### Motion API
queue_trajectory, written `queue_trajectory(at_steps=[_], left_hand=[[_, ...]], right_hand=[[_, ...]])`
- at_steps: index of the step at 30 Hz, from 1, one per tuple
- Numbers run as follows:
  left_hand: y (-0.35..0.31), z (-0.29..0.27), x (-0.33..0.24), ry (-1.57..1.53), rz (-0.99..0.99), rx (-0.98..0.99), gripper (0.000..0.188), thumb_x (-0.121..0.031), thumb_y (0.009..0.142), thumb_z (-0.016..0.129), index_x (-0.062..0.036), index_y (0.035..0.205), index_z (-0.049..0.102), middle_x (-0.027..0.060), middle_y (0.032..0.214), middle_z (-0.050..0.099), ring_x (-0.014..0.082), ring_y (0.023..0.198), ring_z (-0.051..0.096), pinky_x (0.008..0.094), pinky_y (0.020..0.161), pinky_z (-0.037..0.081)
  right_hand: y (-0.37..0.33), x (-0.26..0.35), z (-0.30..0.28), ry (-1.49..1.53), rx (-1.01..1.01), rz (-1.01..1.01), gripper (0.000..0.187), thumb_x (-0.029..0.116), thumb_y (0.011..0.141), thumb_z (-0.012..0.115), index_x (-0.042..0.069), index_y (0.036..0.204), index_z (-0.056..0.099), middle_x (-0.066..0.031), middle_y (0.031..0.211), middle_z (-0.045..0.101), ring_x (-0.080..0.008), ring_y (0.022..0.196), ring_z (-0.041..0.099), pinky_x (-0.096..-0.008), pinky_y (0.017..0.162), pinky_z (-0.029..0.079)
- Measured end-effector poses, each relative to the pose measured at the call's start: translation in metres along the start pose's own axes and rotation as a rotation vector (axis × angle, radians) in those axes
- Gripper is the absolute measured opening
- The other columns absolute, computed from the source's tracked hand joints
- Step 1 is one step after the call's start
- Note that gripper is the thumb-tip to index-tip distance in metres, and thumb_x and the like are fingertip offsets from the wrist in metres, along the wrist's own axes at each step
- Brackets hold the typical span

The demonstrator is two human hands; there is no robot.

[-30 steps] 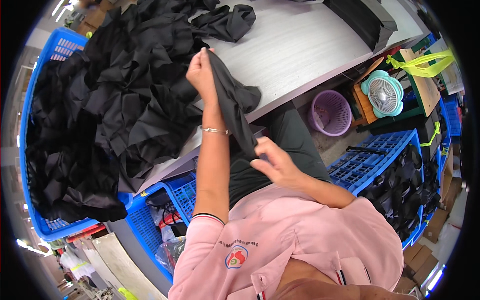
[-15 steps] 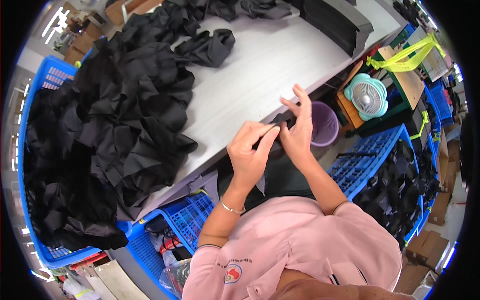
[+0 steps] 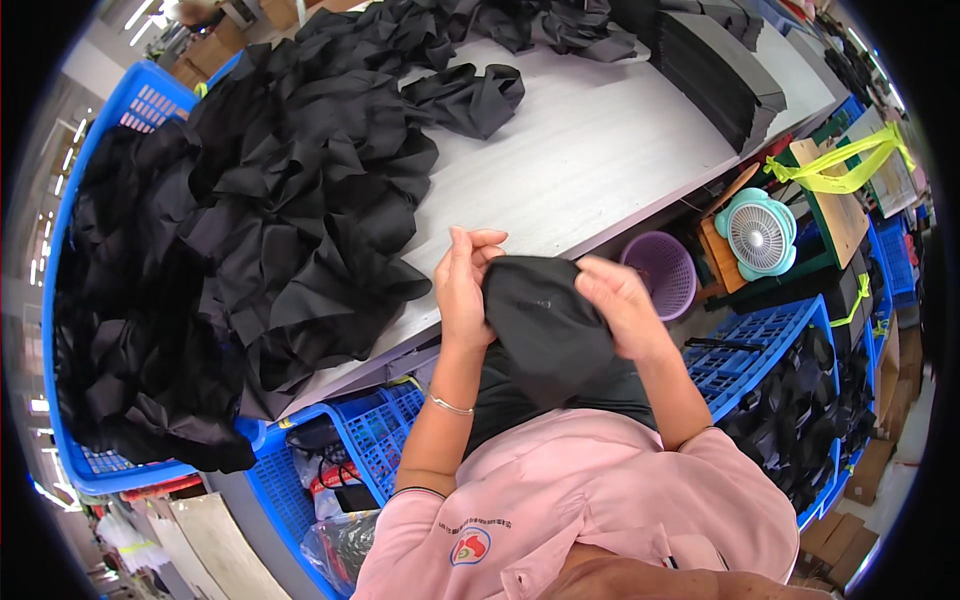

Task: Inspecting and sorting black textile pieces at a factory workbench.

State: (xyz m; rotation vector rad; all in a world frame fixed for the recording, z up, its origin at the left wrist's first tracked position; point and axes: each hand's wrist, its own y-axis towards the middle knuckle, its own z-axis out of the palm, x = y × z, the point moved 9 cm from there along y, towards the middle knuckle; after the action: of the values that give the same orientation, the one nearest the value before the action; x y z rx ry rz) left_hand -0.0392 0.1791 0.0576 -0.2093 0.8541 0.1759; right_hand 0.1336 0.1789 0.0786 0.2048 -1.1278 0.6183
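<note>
A black cloth piece (image 3: pixel 548 325) hangs spread between my hands in front of my chest. It tapers toward its lower end and bears a small faint mark. My right hand (image 3: pixel 625 305), slightly blurred, pinches its upper right edge. Along its left edge is my left hand (image 3: pixel 463 295), thumb and some fingers pointing up while others are hidden behind the cloth. A large heap of black cloth pieces (image 3: pixel 310 200) covers the left part of the white table (image 3: pixel 560 140) and spills over a blue basket (image 3: pixel 65 400).
A stack of black pieces (image 3: pixel 710 85) stands at the table's far right. Beyond its near edge are a purple bin (image 3: pixel 660 275) and a turquoise fan (image 3: pixel 760 232). Blue crates flank me: one with bags (image 3: pixel 375 440) at left, another (image 3: pixel 765 345) with black pieces at right.
The black cloth, earlier bunched small between my pinching fingers, is now spread out. My hands have moved apart, the left one up and leftward. The whole view has shifted slightly.
</note>
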Motion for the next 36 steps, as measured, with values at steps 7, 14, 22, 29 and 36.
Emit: queue_trajectory(at_steps=[7,14,22,29,36], left_hand=[[-0.081,0.018,0.108,-0.229,-0.610,0.374,0.037,-0.029,0.103,0.051,-0.0004,0.125,0.061,0.0089,0.112,0.068,0.0161,0.096,0.067,0.0291,0.084,0.057],[-0.072,0.037,0.064,2.113,-0.719,0.699,0.043,-0.026,0.099,0.052,-0.0026,0.134,0.057,0.0121,0.127,0.061,0.0226,0.120,0.057,0.0364,0.105,0.045],[-0.031,0.036,0.063,2.175,-0.067,0.553,0.041,-0.024,0.094,0.054,-0.0036,0.130,0.058,0.0128,0.121,0.061,0.0236,0.115,0.057,0.0370,0.100,0.045],[-0.047,0.033,0.037,2.140,0.552,0.358,0.040,-0.022,0.089,0.057,-0.0045,0.125,0.059,0.0134,0.117,0.062,0.0244,0.111,0.058,0.0375,0.095,0.046],[-0.093,0.034,0.015,2.001,1.089,0.238,0.039,-0.020,0.086,0.059,-0.0053,0.122,0.060,0.0140,0.113,0.062,0.0252,0.107,0.058,0.0380,0.092,0.046]], right_hand=[[0.044,-0.010,-0.008,-0.476,-0.066,-0.193,0.015,0.015,0.095,0.067,0.000,0.092,0.070,0.0021,0.075,0.062,-0.0031,0.073,0.054,-0.0220,0.065,0.045],[0.016,-0.125,0.027,-0.254,0.176,0.065,0.019,0.017,0.096,0.062,-0.001,0.097,0.069,-0.0061,0.083,0.065,-0.0077,0.086,0.059,-0.0269,0.076,0.049],[-0.017,-0.122,0.030,0.214,0.000,0.268,0.020,0.016,0.097,0.060,-0.001,0.098,0.069,-0.0111,0.087,0.067,-0.0096,0.093,0.062,-0.0281,0.082,0.050],[-0.033,-0.113,-0.027,-0.799,0.007,0.331,0.021,0.009,0.095,0.052,-0.003,0.106,0.065,-0.0118,0.088,0.069,-0.0134,0.062,0.063,-0.0293,0.056,0.053],[-0.028,0.041,-0.001,-1.028,-0.503,-0.722,0.014,0.006,0.081,0.075,0.001,0.091,0.066,-0.0117,0.089,0.064,-0.0216,0.074,0.063,-0.0308,0.066,0.051]])
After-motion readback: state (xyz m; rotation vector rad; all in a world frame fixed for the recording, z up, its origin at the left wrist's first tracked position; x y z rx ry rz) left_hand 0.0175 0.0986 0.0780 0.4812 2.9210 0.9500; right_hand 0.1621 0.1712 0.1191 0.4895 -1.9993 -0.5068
